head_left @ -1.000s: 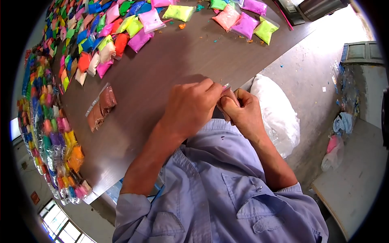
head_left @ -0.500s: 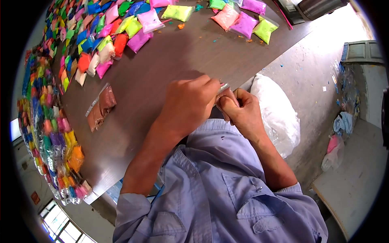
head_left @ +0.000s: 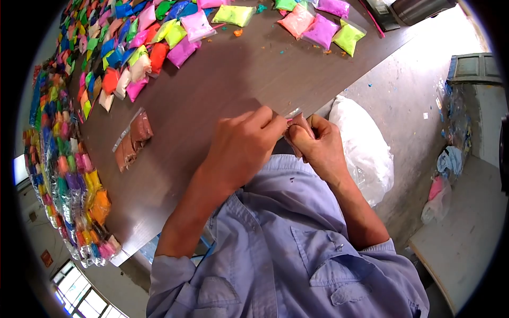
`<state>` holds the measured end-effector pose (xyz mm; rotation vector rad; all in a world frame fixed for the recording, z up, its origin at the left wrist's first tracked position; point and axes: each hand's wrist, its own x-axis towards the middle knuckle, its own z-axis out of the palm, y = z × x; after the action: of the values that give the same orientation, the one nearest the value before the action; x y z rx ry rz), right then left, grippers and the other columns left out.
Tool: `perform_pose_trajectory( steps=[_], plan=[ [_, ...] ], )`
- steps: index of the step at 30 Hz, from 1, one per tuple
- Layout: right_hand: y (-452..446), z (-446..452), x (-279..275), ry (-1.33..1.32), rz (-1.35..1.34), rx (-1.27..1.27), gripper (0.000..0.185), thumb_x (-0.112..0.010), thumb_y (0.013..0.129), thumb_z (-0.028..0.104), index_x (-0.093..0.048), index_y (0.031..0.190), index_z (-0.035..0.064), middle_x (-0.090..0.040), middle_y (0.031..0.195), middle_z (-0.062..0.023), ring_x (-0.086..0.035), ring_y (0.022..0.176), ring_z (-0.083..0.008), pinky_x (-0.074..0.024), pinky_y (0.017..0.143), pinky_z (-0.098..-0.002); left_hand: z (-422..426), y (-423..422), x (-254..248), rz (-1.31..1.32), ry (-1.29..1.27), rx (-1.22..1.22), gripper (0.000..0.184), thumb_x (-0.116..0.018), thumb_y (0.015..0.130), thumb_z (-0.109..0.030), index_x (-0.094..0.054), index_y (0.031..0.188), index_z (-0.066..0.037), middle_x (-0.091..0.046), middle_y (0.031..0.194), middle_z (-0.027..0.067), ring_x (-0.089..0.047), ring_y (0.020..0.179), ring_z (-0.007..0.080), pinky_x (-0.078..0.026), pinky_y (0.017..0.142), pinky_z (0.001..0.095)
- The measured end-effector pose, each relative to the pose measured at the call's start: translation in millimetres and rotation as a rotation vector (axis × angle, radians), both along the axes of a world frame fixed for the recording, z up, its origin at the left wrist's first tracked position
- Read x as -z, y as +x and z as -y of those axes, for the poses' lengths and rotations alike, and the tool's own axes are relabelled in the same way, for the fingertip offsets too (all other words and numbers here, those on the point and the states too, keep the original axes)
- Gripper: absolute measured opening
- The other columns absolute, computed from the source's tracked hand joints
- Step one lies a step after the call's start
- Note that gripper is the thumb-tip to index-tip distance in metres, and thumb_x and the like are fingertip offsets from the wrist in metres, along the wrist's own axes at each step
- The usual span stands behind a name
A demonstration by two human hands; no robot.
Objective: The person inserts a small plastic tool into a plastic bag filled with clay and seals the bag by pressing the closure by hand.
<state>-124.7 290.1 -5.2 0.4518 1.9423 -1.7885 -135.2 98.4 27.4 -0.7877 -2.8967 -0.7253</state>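
Right hand [head_left: 319, 147] grasping small brown packet [head_left: 300, 122], thumb pressed on its front. Packet is held up between both hands, by the near edge of counter [head_left: 212, 87]. Left hand [head_left: 246, 143] curled, fingertips at packet's left side by a small pink bit [head_left: 289, 121]; can't tell whether it grips either, fingertips mostly hidden. More brown packets [head_left: 134, 139] lie left on counter. Coloured packets [head_left: 157, 57] heaped far left. White plastic bag [head_left: 361, 151] right of right hand, beside counter.
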Motion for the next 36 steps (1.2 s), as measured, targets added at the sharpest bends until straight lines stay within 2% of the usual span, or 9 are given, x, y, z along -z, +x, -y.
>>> perform_pose_trajectory(
  steps=[9, 14, 21, 26, 29, 36],
  plan=[
    [0.4, 0.3, 2.8, -0.061, 0.007, 0.022, 0.035, -0.078, 0.093, 0.026, -0.058, 0.074, 0.0043, -0.06, 0.064, -0.0021, -0.053, 0.062, -0.0064, -0.0403, 0.054, -0.0284, -3.8, -6.5, 11.0, -0.019, 0.06, 0.007, 0.013, -0.075, 0.093, -0.005, -0.076, 0.105, -0.009, -0.062, 0.087, 0.0068, -0.071, 0.076, 0.0289, -0.054, 0.063, 0.0426],
    [0.0, 0.8, 0.8, -0.008, 0.007, 0.013, 0.034, -0.077, 0.094, 0.024, -0.058, 0.074, 0.0043, -0.06, 0.064, -0.0013, -0.052, 0.062, -0.0059, -0.0393, 0.054, -0.028, 12.7, 11.2, 4.9, 0.014, 0.024, 0.023, 0.018, -0.074, 0.092, -0.005, -0.077, 0.109, -0.009, -0.06, 0.086, 0.0069, -0.07, 0.076, 0.0286, -0.054, 0.063, 0.0423],
    [-1.4, 1.6, -3.5, -0.046, 0.021, 0.045, 0.036, -0.077, 0.094, 0.025, -0.059, 0.072, 0.0037, -0.059, 0.065, -0.0012, -0.052, 0.062, -0.006, -0.0397, 0.054, -0.0278, 4.6, -3.2, 12.5, -0.022, 0.028, 0.048, 0.021, -0.075, 0.087, -0.003, -0.076, 0.108, -0.008, -0.059, 0.085, 0.0072, -0.07, 0.076, 0.0285, -0.053, 0.062, 0.0423],
    [-2.3, -0.2, -5.5, 0.031, 0.014, -0.013, 0.034, -0.076, 0.094, 0.024, -0.06, 0.073, 0.0031, -0.06, 0.065, -0.0016, -0.054, 0.063, -0.0061, -0.041, 0.055, -0.0278, 23.0, 11.5, 11.8, -0.02, 0.019, 0.059, 0.027, -0.076, 0.084, -0.003, -0.077, 0.111, -0.008, -0.06, 0.086, 0.0054, -0.069, 0.076, 0.0258, -0.053, 0.062, 0.0411],
    [-3.7, 1.4, -8.0, 0.01, 0.017, -0.01, 0.033, -0.077, 0.094, 0.023, -0.06, 0.074, 0.002, -0.06, 0.065, -0.0019, -0.054, 0.063, -0.0065, -0.0415, 0.054, -0.0281, 21.1, 12.5, 5.5, -0.041, -0.054, 0.056, 0.029, -0.075, 0.084, -0.002, -0.077, 0.112, -0.007, -0.059, 0.086, 0.0049, -0.069, 0.076, 0.0248, -0.054, 0.062, 0.0406],
    [-2.4, -2.2, -3.1, 0.007, -0.019, -0.001, 0.032, -0.077, 0.093, 0.022, -0.061, 0.075, 0.0013, -0.06, 0.065, -0.0019, -0.053, 0.063, -0.0065, -0.0416, 0.055, -0.0281, 14.7, -1.2, 11.6, -0.055, -0.007, 0.108, 0.031, -0.074, 0.085, -0.002, -0.078, 0.115, -0.007, -0.059, 0.088, 0.0044, -0.068, 0.078, 0.0236, -0.054, 0.063, 0.039]
  ],
)
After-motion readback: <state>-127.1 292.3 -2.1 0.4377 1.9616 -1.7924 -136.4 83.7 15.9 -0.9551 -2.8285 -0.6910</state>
